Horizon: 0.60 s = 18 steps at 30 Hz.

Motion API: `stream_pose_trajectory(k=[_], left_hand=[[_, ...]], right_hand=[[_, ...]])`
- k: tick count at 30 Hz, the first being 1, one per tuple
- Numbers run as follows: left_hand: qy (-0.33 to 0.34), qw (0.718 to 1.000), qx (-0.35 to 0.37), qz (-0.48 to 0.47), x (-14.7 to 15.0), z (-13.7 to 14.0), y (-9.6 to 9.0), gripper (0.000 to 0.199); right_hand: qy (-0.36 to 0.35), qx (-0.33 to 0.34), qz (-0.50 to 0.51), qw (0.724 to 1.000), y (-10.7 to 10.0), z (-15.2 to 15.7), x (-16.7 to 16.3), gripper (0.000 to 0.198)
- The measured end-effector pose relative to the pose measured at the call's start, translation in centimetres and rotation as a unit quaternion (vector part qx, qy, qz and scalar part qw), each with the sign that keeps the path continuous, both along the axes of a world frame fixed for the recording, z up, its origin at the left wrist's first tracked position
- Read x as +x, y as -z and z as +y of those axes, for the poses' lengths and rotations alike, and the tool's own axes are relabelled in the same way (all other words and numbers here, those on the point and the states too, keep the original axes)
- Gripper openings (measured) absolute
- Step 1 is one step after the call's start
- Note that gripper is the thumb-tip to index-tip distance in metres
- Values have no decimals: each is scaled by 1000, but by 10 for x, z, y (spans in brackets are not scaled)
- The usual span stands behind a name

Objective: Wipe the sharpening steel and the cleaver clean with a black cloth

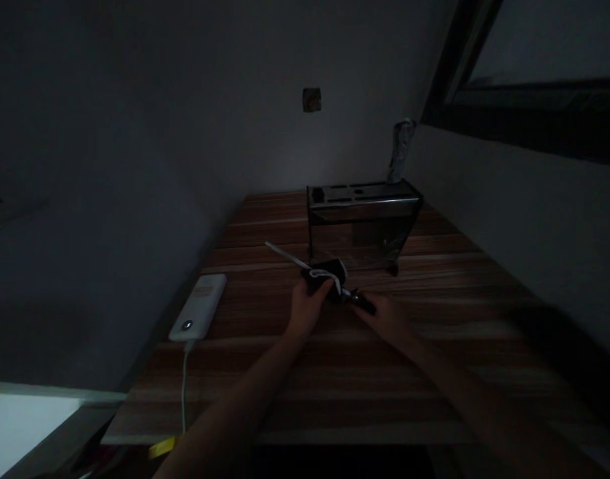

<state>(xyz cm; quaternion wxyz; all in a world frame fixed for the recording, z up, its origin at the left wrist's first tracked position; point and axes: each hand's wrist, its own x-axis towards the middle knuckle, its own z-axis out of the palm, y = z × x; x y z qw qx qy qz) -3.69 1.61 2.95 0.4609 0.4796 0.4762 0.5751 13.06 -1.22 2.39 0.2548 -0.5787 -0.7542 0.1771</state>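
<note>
A black cloth with a white edge (326, 272) is pinched in my left hand (307, 303), closed over the middle of a long, thin-bladed tool. The pale metal blade (285, 254) sticks out past the cloth toward the upper left. My right hand (382, 316) is closed around the tool's black handle (364, 303). Between the cloth and the handle a short shiny stretch of metal shows. Dim light hides whether the blade is a knife's or a plain rod. Both hands are just above the table, in front of a slotted stand (364, 193).
The stand has a see-through front, and an object in wrinkled plastic (400, 150) rises from its right end. On the left of the striped wooden table (265, 372) lies a white power bank (199, 306) with a cable (184, 386). Walls border the table.
</note>
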Motion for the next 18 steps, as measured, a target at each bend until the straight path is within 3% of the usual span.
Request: stream_pose_trajectory(k=[6, 18], left_hand=[[78, 996, 12, 49, 12, -12, -2, 26], [78, 994, 28, 76, 13, -13, 0, 24]], right_hand=[[6, 9, -19, 1000, 0, 0, 0, 16], [-6, -5, 4, 1000, 0, 1, 1, 20]])
